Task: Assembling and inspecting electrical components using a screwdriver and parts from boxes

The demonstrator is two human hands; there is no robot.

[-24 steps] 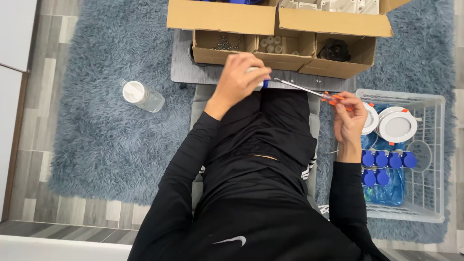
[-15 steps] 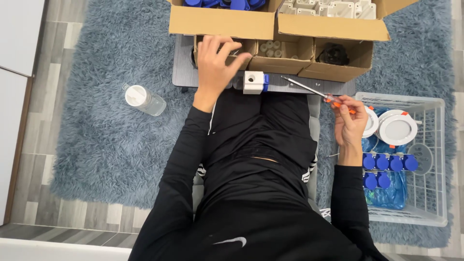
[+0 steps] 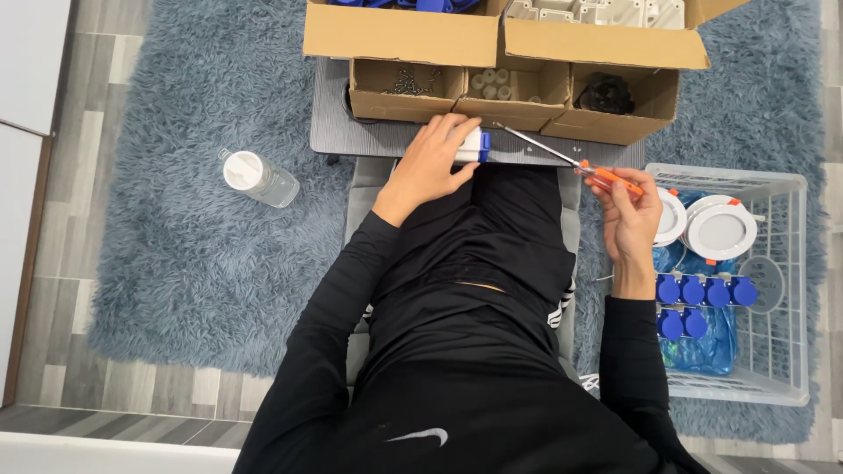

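Note:
My left hand (image 3: pixel 432 163) rests on a small white and blue part (image 3: pixel 475 146) at the near edge of a low grey table (image 3: pixel 351 136); its fingers curl over the part. My right hand (image 3: pixel 629 213) grips the orange handle of a screwdriver (image 3: pixel 571 161), whose metal shaft points up-left towards the white part, with the tip a short way from it. I sit with my legs in black under the table.
Open cardboard boxes (image 3: pixel 514 66) with small parts stand on the table's far side. A white wire basket (image 3: pixel 773 281) at my right holds white round lamps and blue-capped pieces. A clear plastic bottle (image 3: pixel 257 178) lies on the blue-grey shaggy rug (image 3: pixel 176 219).
My left hand reached into the left box, then came back down onto the white and blue part on the table edge. The right hand with the screwdriver barely shifted.

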